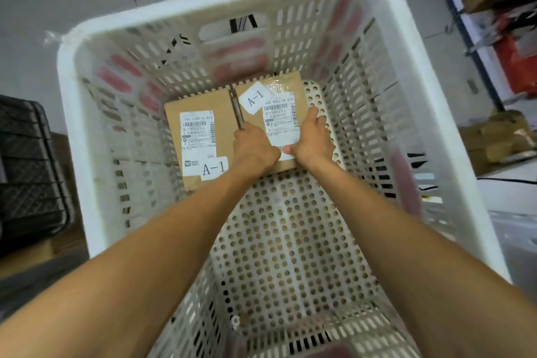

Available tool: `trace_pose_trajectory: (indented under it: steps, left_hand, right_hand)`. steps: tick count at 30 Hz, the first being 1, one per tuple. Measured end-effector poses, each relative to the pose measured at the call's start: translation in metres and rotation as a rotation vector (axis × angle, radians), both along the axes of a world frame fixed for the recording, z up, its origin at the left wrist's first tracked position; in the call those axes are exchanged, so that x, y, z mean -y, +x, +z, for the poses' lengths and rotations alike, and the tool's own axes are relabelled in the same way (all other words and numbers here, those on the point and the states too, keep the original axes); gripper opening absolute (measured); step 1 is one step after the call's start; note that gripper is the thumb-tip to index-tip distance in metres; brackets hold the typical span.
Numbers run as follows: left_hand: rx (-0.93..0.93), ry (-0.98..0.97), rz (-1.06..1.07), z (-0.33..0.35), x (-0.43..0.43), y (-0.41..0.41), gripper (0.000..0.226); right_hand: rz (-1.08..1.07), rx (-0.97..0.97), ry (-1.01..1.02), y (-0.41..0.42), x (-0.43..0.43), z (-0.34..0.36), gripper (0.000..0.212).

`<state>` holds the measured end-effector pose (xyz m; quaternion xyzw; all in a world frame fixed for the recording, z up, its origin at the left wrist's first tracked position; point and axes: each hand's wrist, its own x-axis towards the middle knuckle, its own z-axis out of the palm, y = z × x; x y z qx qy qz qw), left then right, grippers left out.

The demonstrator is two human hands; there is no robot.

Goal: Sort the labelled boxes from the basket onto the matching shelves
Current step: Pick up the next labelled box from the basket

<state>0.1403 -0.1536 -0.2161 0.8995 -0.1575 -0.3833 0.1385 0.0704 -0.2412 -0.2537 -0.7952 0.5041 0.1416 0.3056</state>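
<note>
My left hand [254, 151] and right hand [312, 139] grip opposite edges of the right box [300, 87], flat on the basket [66, 84] floor beside the left box [200, 102]. Stiff cardboard, probably light; side edges suit lifting.

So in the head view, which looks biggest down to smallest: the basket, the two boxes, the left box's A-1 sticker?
1. basket
2. left box and right box: about alike, the right partly covered, so unranked
3. A-1 sticker on the left box
</note>
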Motion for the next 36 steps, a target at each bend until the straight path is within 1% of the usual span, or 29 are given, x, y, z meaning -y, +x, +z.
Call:
trace_pose_trajectory:
  steps: [2,4,6,9,11,13,15,18,20,23,26,31,34,36]
  left_hand:
    - [-0.036,-0.007,0.043,-0.003,-0.003,-0.015,0.07]
    - [-0.055,-0.022,0.053,-0.006,-0.008,-0.03,0.077]
    - [-0.088,-0.018,0.04,-0.012,-0.013,-0.042,0.082]
    - [-0.193,-0.002,0.01,-0.023,-0.025,-0.062,0.09]
    - [-0.281,-0.013,0.008,-0.031,-0.04,-0.078,0.09]
    - [-0.339,-0.077,0.017,-0.036,-0.053,-0.091,0.089]
    - [-0.405,-0.151,0.051,-0.039,-0.06,-0.1,0.096]
    - [-0.415,-0.237,0.032,-0.047,-0.065,-0.1,0.121]
    - [-0.466,-0.296,0.029,-0.053,-0.068,-0.098,0.127]
    - [-0.55,-0.365,0.061,-0.056,-0.07,-0.096,0.124]
    - [-0.56,-0.391,0.1,-0.06,-0.072,-0.099,0.124]
    - [-0.507,-0.417,0.21,-0.056,-0.083,-0.127,0.123]
    - [-0.433,-0.43,0.192,-0.041,-0.095,-0.147,0.125]
    - [-0.41,-0.461,0.214,-0.026,-0.102,-0.151,0.126]
  right_hand:
    - [-0.008,-0.011,0.002,-0.01,-0.003,0.001,0.098]
    - [0.002,-0.031,-0.014,-0.024,-0.008,0.004,0.098]
    - [-0.043,-0.048,0.0,-0.044,-0.014,0.006,0.096]
    - [-0.151,-0.064,0.12,-0.082,-0.019,0.007,0.096]
    - [-0.216,0.005,0.231,-0.107,-0.023,0.008,0.086]
    - [-0.291,0.048,0.326,-0.124,-0.028,0.007,0.078]
    - [-0.318,0.062,0.381,-0.136,-0.033,0.004,0.074]
    - [-0.298,0.175,0.384,-0.142,-0.034,-0.002,0.083]
    - [-0.298,0.255,0.434,-0.145,-0.032,-0.009,0.095]
    - [-0.321,0.386,0.517,-0.151,-0.031,-0.022,0.112]
    - [-0.331,0.463,0.56,-0.16,-0.035,-0.037,0.113]
    - [-0.355,0.447,0.63,-0.175,-0.048,-0.036,0.118]
    - [-0.269,0.43,0.602,-0.19,-0.058,-0.022,0.127]
    - [-0.202,0.458,0.594,-0.194,-0.061,-0.004,0.127]
